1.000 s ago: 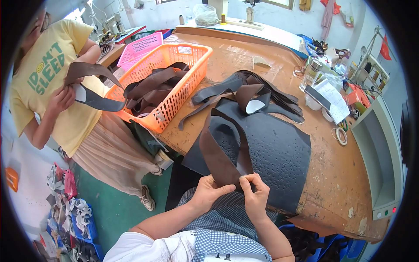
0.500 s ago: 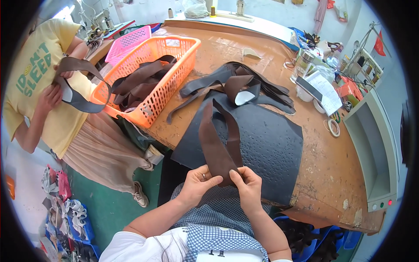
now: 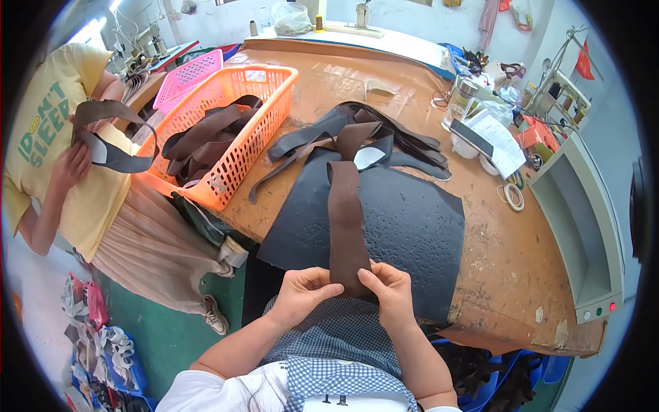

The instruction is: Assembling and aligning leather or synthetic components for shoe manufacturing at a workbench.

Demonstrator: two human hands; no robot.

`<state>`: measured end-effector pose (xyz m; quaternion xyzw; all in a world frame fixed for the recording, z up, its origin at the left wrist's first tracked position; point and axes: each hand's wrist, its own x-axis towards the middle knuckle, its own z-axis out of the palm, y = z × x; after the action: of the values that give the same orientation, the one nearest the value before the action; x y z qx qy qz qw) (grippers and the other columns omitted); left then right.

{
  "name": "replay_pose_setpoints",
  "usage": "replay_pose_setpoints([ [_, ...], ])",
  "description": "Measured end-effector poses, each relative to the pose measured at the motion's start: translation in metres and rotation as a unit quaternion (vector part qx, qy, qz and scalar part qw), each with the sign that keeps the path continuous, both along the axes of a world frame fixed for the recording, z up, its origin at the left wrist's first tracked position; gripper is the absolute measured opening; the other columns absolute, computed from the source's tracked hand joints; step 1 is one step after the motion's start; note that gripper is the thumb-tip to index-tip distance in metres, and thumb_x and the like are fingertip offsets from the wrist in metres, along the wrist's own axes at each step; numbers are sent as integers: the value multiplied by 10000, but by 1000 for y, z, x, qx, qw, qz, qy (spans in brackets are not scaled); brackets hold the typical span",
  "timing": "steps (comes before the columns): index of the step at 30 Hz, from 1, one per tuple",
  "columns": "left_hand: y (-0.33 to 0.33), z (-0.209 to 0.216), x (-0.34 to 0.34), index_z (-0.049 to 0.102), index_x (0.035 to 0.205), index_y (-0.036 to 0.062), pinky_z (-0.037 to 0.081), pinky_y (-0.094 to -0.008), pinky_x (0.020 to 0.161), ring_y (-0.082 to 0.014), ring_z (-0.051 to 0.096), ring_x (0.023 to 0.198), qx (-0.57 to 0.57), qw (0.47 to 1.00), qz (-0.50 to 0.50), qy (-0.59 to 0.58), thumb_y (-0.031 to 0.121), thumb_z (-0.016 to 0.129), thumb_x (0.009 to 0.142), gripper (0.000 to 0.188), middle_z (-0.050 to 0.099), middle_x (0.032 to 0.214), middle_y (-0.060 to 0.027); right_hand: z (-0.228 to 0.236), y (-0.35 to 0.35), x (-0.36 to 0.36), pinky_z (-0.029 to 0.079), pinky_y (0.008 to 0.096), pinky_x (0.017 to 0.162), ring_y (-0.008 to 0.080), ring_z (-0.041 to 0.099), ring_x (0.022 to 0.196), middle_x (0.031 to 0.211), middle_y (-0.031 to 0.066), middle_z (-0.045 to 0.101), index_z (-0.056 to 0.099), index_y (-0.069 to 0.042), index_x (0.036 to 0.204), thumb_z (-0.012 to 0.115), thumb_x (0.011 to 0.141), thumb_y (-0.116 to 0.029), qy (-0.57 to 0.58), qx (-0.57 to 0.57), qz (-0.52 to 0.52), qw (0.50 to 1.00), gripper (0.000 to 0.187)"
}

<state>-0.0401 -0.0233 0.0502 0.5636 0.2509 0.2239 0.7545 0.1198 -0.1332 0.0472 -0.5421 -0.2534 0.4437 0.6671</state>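
Between my two hands, at the near edge of the table, is a brown leather strip [image 3: 347, 220] whose far part reaches over a dark, pitted mat [image 3: 412, 226]. My left hand [image 3: 307, 292] pinches the strip's near left edge, thumb on top. My right hand [image 3: 388, 287] pinches its near right edge the same way. Just beyond the strip's far end lies another brown strip [image 3: 357, 137] with a white patch [image 3: 369, 158]. It rests on a fanned pile of dark strips [image 3: 405, 134].
An orange basket [image 3: 240, 151] holding brown strips stands at left, beside a pink basket [image 3: 189, 77]. Further left a person in a yellow shirt [image 3: 58, 137] holds a looped strip [image 3: 113, 161]. At right are a phone [image 3: 472, 137], tape rolls [image 3: 512, 197] and a grey light box [image 3: 583, 226].
The strip in my hands was an open loop standing up; now it lies flatter and straighter, its far part lowered over the mat. My hands keep their pinch. The whole view has shifted slightly.
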Motion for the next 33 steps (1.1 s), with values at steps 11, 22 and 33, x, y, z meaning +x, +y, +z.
replay_pose_setpoints([
  [11,13,2,7,642,1135,-46,524,-296,904,-198,690,984,89,996,22,23,59,521,1001,209,718,997,-137,34,-37,51,397,376,1033,167,569,933,828,44,563,574,26,810,630,853,60,-427,54,-208,878,79],
  [22,23,-13,11,648,1113,-50,536,-292,876,-183,696,946,113,993,17,33,43,519,993,200,720,967,-132,23,-94,179,386,470,1020,326,571,911,887,144,645,660,19,936,594,905,-67,-741,-277,-260,554,113],
  [33,16,-17,23,652,1140,-9,544,-277,839,-135,689,874,188,978,-8,87,63,528,980,215,725,948,-91,-2,-59,65,479,390,848,325,596,927,958,161,642,652,9,952,609,866,8,-630,-47,-212,746,96],
])
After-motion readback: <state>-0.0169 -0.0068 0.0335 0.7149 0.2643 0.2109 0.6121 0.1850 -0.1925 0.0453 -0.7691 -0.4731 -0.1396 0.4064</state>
